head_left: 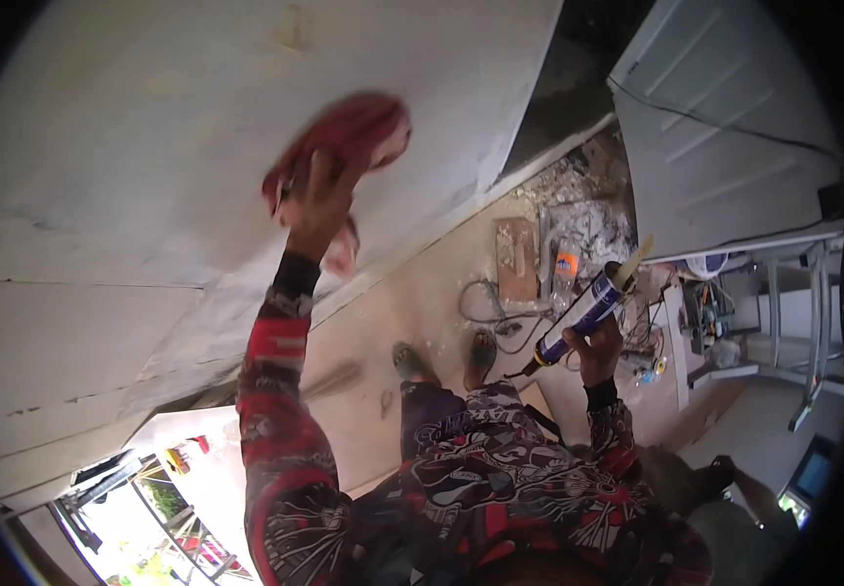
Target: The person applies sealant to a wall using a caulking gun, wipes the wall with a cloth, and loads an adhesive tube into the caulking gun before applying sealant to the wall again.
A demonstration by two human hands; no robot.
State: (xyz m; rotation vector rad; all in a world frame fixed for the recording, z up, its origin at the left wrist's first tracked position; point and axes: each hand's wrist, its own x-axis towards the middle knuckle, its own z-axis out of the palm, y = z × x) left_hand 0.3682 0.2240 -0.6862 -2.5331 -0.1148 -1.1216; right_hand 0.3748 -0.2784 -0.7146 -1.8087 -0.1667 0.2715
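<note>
My left hand (pixel 319 200) is raised to the pale wall panel (pixel 178 146), its fingers closed on a red cloth (pixel 363 122) that looks blurred at the edges. Part of the cloth hangs below the wrist. Lower and to the right, my right hand (pixel 596 347) is wrapped round a caulking gun (pixel 546 350) loaded with a blue and white sealant tube (pixel 593 301). The tube's pale nozzle points up and to the right, apart from the wall.
Debris and dust lie along the wall's foot, with a brown board (pixel 516 259), a clear bottle (pixel 563 283) with an orange label and a looped cable (pixel 481 303). A white panelled door (pixel 725 127) and a metal ladder (pixel 818 313) stand to the right.
</note>
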